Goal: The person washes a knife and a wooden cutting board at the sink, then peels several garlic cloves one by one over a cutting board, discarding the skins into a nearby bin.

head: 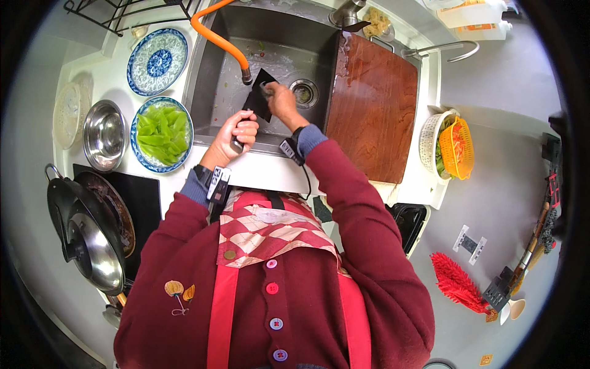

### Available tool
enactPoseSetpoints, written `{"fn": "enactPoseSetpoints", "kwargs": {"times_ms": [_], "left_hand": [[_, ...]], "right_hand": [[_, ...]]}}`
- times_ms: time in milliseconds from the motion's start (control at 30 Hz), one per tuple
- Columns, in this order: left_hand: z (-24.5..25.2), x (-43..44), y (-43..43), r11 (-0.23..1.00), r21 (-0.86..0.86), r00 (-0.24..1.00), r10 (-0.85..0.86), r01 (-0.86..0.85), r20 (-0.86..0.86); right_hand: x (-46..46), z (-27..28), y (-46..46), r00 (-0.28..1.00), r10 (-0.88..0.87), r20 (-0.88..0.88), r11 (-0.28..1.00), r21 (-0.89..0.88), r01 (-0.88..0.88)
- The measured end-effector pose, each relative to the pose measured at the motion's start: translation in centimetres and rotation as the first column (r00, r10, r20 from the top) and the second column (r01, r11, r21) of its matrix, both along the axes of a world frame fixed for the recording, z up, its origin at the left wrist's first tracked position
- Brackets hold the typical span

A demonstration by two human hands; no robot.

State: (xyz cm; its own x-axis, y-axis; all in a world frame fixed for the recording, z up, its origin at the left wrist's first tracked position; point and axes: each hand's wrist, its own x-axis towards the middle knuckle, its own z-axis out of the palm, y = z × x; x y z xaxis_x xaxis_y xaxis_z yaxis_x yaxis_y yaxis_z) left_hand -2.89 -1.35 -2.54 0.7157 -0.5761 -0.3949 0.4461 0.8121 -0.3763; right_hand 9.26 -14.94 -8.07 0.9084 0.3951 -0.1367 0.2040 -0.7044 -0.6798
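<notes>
My left hand [236, 134] is closed around the dark handle of a cleaver with a broad black blade [258, 102], held over the sink. The fingers of my right hand [282, 102] are at the upper part of the blade, wet and slightly blurred; whether they hold anything there I cannot tell. Just left of the blade's tip ends an orange faucet hose [220, 40] with a metal nozzle. Beneath both hands lies the grey sink basin [230, 60], with small green and red scraps on its floor and a round drain strainer [304, 93] right of my right hand.
A wet wooden cutting board [375, 110] covers the sink's right side. To the left stand a plate of sliced green vegetable [162, 133], a patterned plate [157, 62], a steel bowl [105, 136] and a lidded wok [92, 249]. Vegetable baskets [456, 147] stand at the right.
</notes>
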Motion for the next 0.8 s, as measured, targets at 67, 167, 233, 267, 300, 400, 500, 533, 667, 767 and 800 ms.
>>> {"fn": "enactPoseSetpoints", "kwargs": {"times_ms": [67, 167, 233, 267, 300, 400, 500, 533, 667, 767, 800], "left_hand": [[0.6, -0.8, 0.2, 1.000, 0.011, 1.000, -0.005, 0.005, 0.029], [0.7, -0.9, 0.7, 0.999, 0.012, 0.999, 0.032, -0.032, 0.033], [0.6, -0.6, 1.0, 0.998, -0.033, 0.998, 0.055, -0.055, -0.010], [0.5, -0.6, 1.3, 0.996, -0.053, 0.997, 0.070, -0.072, -0.030], [0.5, -0.4, 1.6, 0.993, -0.077, 0.995, 0.088, -0.092, -0.053], [0.7, -1.4, 1.7, 0.986, -0.125, 0.994, 0.110, -0.111, -0.013], [0.7, -1.9, 1.8, 0.978, -0.162, 0.991, 0.135, -0.135, -0.013], [0.6, -1.9, 1.8, 0.973, -0.174, 0.989, 0.149, -0.149, -0.016], [0.1, -1.4, 2.3, 0.962, -0.182, 0.979, 0.201, -0.204, -0.030], [0.3, -1.2, 2.3, 0.963, -0.185, 0.981, 0.193, -0.195, -0.029], [0.5, -1.2, 2.2, 0.961, -0.211, 0.984, 0.179, -0.178, -0.015]], "right_hand": [[1.4, -0.1, 0.2, 0.998, -0.058, -0.019, 0.974, -0.222, 0.053], [0.8, 0.1, 1.1, 0.991, 0.055, 0.124, 0.986, -0.164, -0.035], [-0.7, 0.1, 2.0, 0.978, 0.206, 0.044, 0.976, -0.085, -0.202], [-1.0, 0.0, 2.1, 0.977, 0.207, -0.052, 0.978, 0.006, -0.207], [-1.0, -0.2, 2.4, 0.954, 0.283, -0.105, 0.950, 0.165, -0.263], [1.8, -1.6, 3.1, 0.963, 0.110, -0.247, 0.988, 0.132, -0.079], [3.7, -2.7, 3.5, 0.981, 0.108, -0.158, 0.993, 0.066, -0.099], [3.5, -2.8, 3.6, 0.985, 0.150, -0.088, 0.989, 0.020, -0.149], [-1.5, -1.7, 3.1, 0.950, 0.292, -0.110, 0.943, 0.199, -0.267], [-2.1, -0.8, 2.8, 0.896, 0.287, -0.338, 0.933, 0.312, -0.181], [-1.4, -0.7, 2.7, 0.842, 0.244, -0.481, 0.949, 0.296, -0.105]]}}
